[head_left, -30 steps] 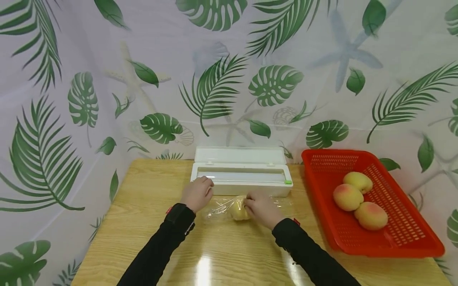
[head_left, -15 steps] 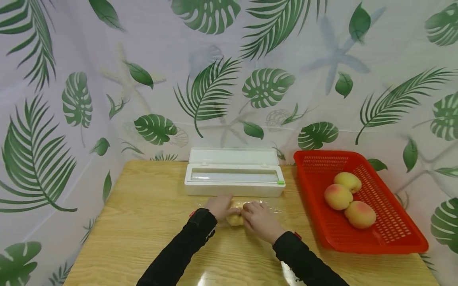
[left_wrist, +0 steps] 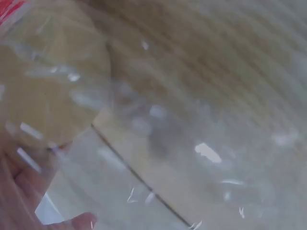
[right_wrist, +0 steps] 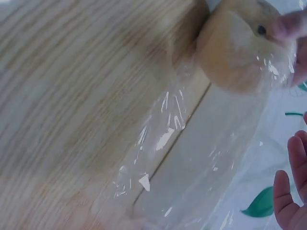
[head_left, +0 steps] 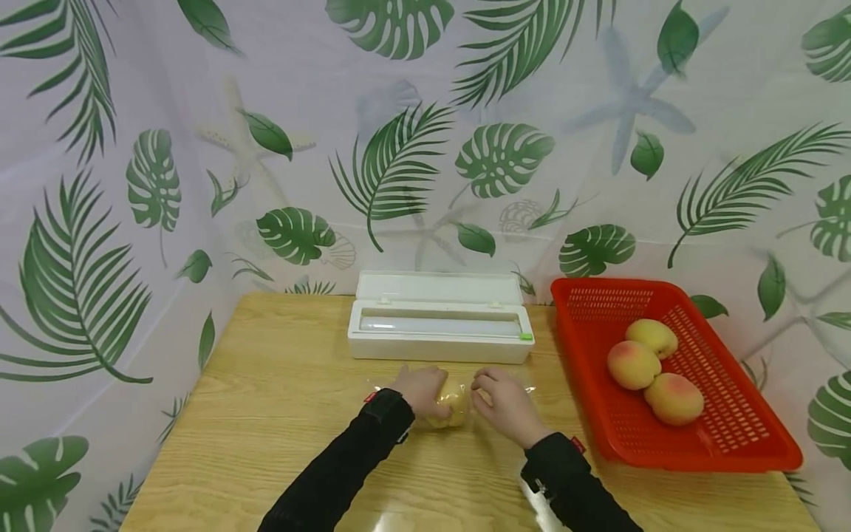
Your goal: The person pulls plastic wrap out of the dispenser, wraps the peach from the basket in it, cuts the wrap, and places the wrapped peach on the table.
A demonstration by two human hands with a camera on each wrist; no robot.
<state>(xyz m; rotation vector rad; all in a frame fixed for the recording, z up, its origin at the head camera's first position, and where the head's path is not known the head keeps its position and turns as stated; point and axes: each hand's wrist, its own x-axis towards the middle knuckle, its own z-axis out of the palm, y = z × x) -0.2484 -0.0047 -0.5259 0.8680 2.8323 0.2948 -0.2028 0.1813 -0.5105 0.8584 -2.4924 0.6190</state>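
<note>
A pale yellow peach [head_left: 455, 405] sits under clear plastic film [right_wrist: 165, 136] near the middle of the table. My left hand [head_left: 420, 390] grips the peach from the left; in the right wrist view its thumb presses the film-covered top beside the dark stem hollow. My right hand [head_left: 509, 408] is just right of the peach, fingers loosely bent with nothing visible between them. In the left wrist view, shiny wrinkled film stretches over the peach and out across the table. Behind both hands stands the white cling film box [head_left: 440, 349], lid raised and roll showing inside.
To the right, a red plastic basket [head_left: 738, 399] holds three more peaches [head_left: 674, 399]. A leaf-printed cloth [head_left: 399, 162] hangs behind and left of the wooden table [head_left: 266, 414]. The box has a green slider [head_left: 526, 337] at its right end.
My left hand came from the film's left side over to the peach and now grips it. My right hand let go of the peach and shifted slightly right.
</note>
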